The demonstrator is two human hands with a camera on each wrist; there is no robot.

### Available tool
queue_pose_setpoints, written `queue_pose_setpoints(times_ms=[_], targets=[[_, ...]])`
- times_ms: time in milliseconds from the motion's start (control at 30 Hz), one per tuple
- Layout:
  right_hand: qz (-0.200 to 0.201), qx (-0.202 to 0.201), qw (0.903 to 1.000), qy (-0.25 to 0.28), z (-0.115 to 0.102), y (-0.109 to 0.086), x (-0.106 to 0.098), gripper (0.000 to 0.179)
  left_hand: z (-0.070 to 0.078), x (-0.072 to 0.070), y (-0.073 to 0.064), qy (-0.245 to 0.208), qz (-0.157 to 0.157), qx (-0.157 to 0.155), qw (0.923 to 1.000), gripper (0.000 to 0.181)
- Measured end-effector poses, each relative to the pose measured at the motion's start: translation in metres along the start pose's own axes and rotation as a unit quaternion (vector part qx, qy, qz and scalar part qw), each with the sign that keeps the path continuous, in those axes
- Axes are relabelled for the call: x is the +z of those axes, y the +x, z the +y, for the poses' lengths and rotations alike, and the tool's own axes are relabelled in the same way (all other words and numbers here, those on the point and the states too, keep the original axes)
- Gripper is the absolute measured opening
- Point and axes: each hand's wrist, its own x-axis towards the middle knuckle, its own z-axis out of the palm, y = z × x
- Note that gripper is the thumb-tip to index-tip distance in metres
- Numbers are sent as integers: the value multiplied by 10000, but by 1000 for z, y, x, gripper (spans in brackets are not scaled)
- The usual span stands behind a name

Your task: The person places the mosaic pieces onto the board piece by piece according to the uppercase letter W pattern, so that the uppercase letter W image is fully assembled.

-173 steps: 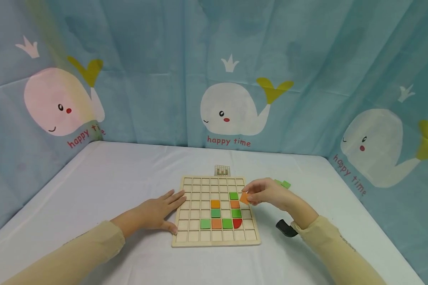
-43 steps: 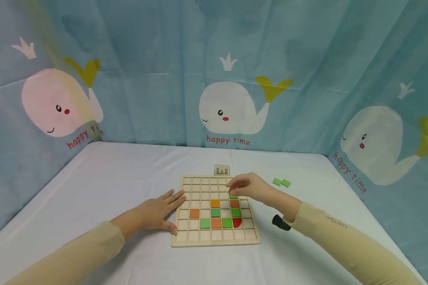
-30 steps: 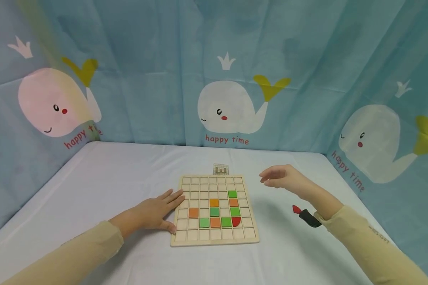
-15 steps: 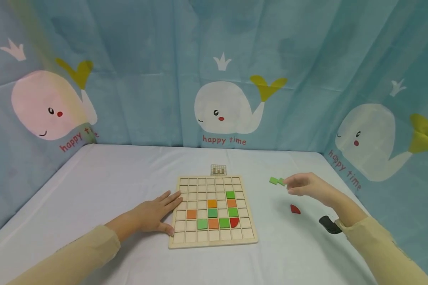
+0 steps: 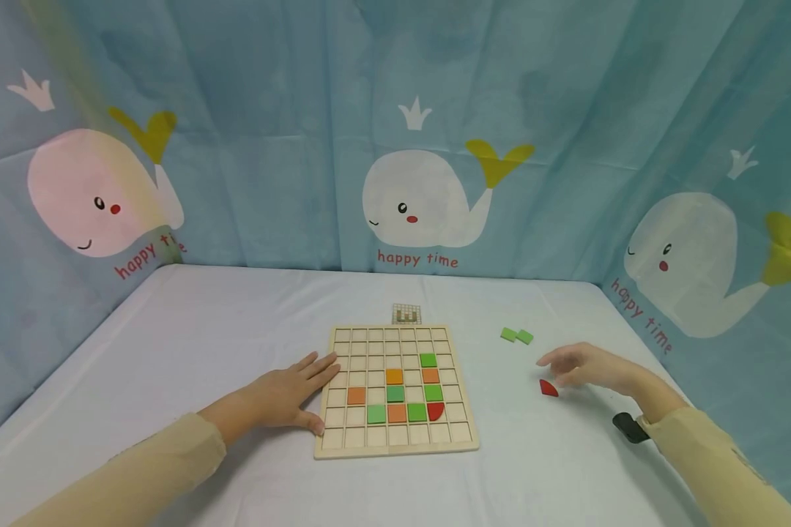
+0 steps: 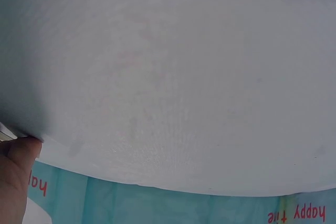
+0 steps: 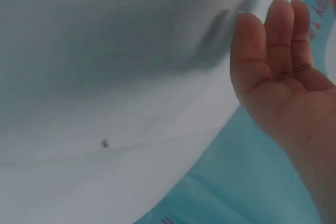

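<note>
In the head view, my left hand [image 5: 286,395] rests with spread, straight fingers on the left edge of a wooden grid board [image 5: 395,444]. Orange, green and red tiles lie in its cells, including an orange square [image 5: 356,396] alone at the left and a red quarter-round tile [image 5: 436,411]. My right hand [image 5: 589,368] hovers low over the cloth, fingers loosely bent, holding nothing. Just beside its fingertips lies a loose red quarter-round tile [image 5: 548,388]. The right wrist view shows the hand's palm and fingers [image 7: 278,51] with nothing in them.
Two green square tiles, the left one [image 5: 509,334] and the right one [image 5: 524,337], lie behind the right hand. A small grid pattern card [image 5: 406,314] touches the board's far edge. A black device [image 5: 630,428] sits at the right wrist. Blue curtains [image 5: 270,183] surround the white table [image 5: 237,315].
The orange square that my right hand held is now in a left cell of the board. That hand has gone right, past the green tiles, down to the red tile. The left hand stays put.
</note>
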Motion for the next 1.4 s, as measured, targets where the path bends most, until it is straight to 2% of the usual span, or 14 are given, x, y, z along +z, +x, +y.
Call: queue_pose_setpoints(times_ms=[133, 400, 767, 1167, 1400], targets=[[-184, 110, 9997, -69, 10, 4, 1, 38, 1, 0, 0, -28, -31, -33, 10000, 106], [-442, -83, 9985, -306, 16, 9, 1, 40, 0, 0, 0, 0, -34, -56, 10000, 106], [-285, -219, 9974, -629, 11, 8, 9, 38, 1, -1, -1, -42, 41, 0, 10000, 105], [-27, 63, 9983, -572, 4, 6, 14, 30, 1, 0, -1, -22, 69, 18, 10000, 105], [-9, 97, 9982, -592, 6, 7, 15, 29, 2, -1, -1, -9, 50, 49, 10000, 104]])
